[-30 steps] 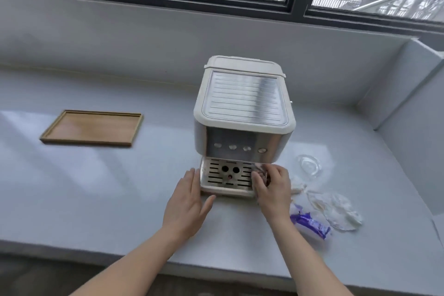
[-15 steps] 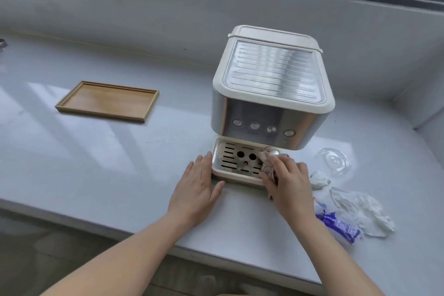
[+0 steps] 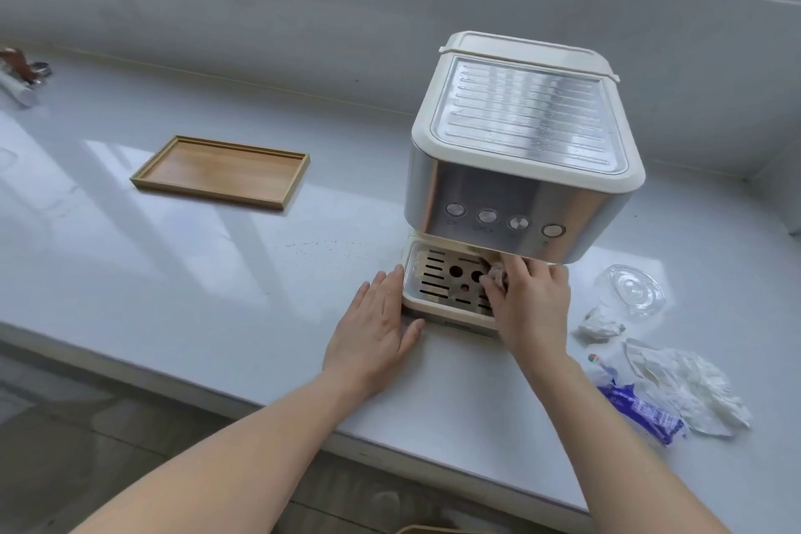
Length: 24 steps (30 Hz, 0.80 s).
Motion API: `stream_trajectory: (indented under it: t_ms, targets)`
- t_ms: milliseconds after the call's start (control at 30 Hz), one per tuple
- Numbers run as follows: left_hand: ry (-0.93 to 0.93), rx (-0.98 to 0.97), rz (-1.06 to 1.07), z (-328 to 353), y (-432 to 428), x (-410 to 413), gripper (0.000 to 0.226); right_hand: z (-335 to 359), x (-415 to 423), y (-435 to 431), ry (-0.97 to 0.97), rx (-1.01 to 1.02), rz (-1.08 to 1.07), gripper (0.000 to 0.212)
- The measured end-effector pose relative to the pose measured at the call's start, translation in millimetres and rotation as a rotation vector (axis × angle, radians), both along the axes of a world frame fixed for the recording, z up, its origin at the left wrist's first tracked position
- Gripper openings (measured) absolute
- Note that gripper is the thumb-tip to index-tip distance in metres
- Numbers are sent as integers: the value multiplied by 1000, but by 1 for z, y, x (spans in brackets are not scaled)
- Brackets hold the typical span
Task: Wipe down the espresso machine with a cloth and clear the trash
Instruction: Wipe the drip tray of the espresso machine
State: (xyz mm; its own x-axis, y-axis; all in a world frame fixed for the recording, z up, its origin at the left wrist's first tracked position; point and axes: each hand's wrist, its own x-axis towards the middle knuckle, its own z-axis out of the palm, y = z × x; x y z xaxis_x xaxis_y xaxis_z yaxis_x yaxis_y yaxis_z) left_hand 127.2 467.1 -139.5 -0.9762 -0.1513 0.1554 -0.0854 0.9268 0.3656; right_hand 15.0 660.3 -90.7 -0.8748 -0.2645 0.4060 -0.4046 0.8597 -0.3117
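Observation:
A cream and steel espresso machine (image 3: 520,169) stands on the white counter (image 3: 216,273). Its slotted drip tray (image 3: 437,277) juts out at the front. My right hand (image 3: 531,303) holds a small crumpled cloth (image 3: 494,275) against the right part of the tray grille. My left hand (image 3: 375,327) lies flat on the counter, fingers straight, touching the tray's left front corner. Trash lies right of the machine: a crumpled white tissue (image 3: 600,327), a clear plastic lid (image 3: 630,290), a crumpled clear wrapper (image 3: 689,386) and a purple wrapper (image 3: 641,410).
A shallow wooden tray (image 3: 221,171) sits on the counter to the left. Small items (image 3: 21,74) lie at the far left edge. Dark specks (image 3: 320,247) dot the counter left of the machine. A grey wall and window frame run behind; the counter's front edge is near my forearms.
The camera has moved closer and tilted down. My right hand has slid the cloth further in over the grille, under the machine's front. My left hand has stayed beside the tray.

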Motion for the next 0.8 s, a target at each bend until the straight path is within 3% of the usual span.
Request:
stream_trajectory:
  t_ms: [167, 400, 600, 700, 800]
  targets:
    - [8, 13, 9, 1, -1, 0, 75, 0, 14, 2, 52, 48, 360, 52]
    - [14, 26, 11, 2, 1, -1, 74, -2, 0, -3, 59, 10, 99, 32]
    - [6, 32, 16, 3, 1, 0, 72, 2, 12, -9, 40, 28, 542, 43]
    - [32, 30, 19, 1, 0, 0, 70, 3, 1, 1, 123, -17, 391, 39]
    - [48, 31, 17, 1, 1, 1, 69, 7, 7, -20, 73, -7, 282, 31]
